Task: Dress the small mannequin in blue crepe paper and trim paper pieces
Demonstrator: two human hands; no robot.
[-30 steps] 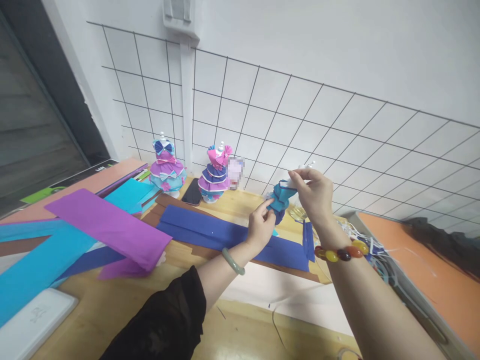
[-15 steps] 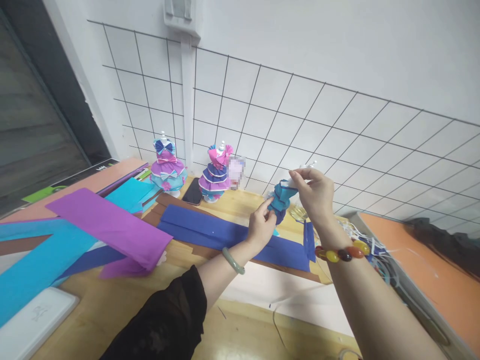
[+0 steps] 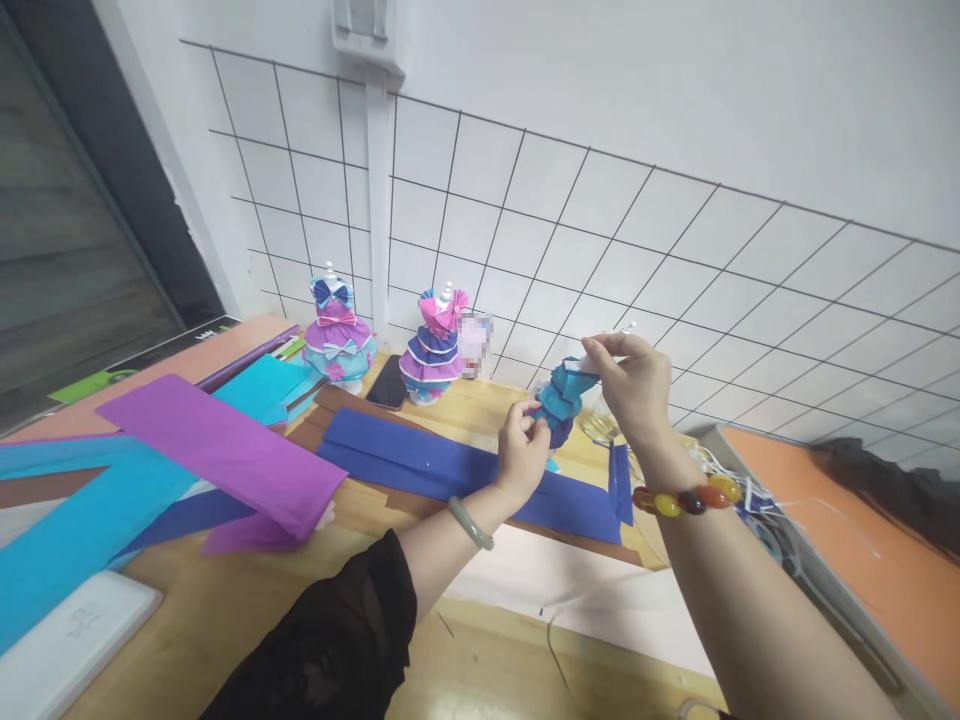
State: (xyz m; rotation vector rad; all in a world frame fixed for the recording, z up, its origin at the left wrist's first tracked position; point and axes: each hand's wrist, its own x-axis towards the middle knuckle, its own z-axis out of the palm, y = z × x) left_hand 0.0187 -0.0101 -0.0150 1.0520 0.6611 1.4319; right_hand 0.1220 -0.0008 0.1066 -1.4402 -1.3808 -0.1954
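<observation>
A small mannequin in a ruffled teal and dark blue dress is tilted between my hands. My left hand pinches the lower ruffles from the left, fingers closed. At the top of the dress, my right hand grips the upper part between thumb and fingers. The mannequin's white neck knob shows just above the right hand; the rest of its upper body is hidden. Below my hands lies a folded strip of dark blue crepe paper on brown paper.
Two dressed mini mannequins, one at left and one nearer the middle, stand by the wall with a phone between them. Purple paper and a white box lie left. A scrap-filled tray borders the right.
Almost nothing differs. The whole view has shifted slightly, and both hands keep their hold on the dressed mannequin.
</observation>
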